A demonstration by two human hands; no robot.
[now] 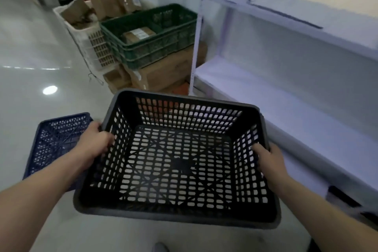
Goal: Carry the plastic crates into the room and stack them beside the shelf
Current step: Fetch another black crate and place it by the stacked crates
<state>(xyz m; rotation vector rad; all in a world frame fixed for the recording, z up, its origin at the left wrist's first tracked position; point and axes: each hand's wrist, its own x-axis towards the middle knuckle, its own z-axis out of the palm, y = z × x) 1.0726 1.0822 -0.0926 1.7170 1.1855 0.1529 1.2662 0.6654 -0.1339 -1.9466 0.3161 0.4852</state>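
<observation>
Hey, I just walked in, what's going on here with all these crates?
A person is holding an empty black crate by its side rims, the left hand on one side and the right hand on the other. The white shelf is just to their right. A blue crate lies on the floor by the left arm, partly hidden behind the black one. Further back, green crates sit stacked on cardboard boxes beside the shelf.

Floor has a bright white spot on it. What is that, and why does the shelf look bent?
Head view: the spot is glare, likely a lamp mirrored in the glossy floor; the wide-angle lens bows the shelf.
</observation>
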